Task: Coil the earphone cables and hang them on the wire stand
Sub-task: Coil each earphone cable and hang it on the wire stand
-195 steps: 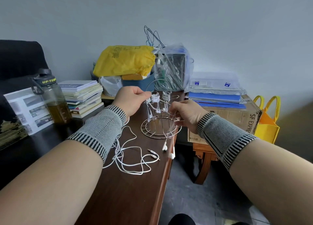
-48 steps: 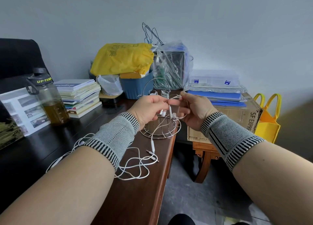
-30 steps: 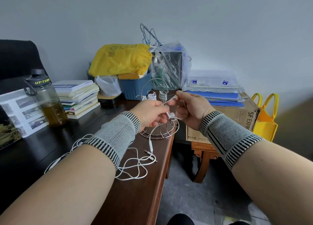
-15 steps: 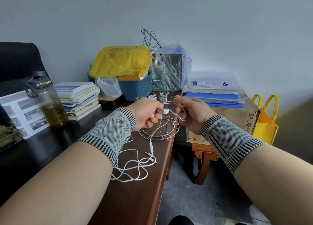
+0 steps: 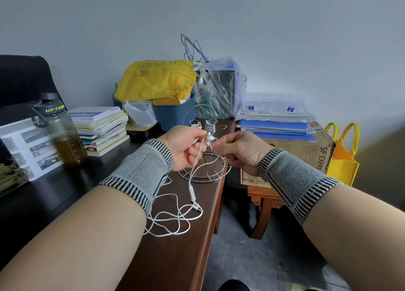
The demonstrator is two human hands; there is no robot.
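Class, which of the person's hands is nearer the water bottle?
Left. The left hand is at mid-table, right of the bottle; the right hand lies farther right, past the wire stand.

The wire stand (image 5: 202,159) stands on the bench (image 5: 175,258) near its right edge, with coiled earphones (image 5: 210,126) hanging on it. In front of it both hands meet, left hand (image 5: 186,148) and right hand (image 5: 238,151), pinching an earphone cable (image 5: 195,170). Its loose loops (image 5: 173,220) lie on the bench nearer the person. A bottle (image 5: 63,135) and stacked books (image 5: 100,128) sit to the left; a cardboard box (image 5: 306,157) is off to the right.
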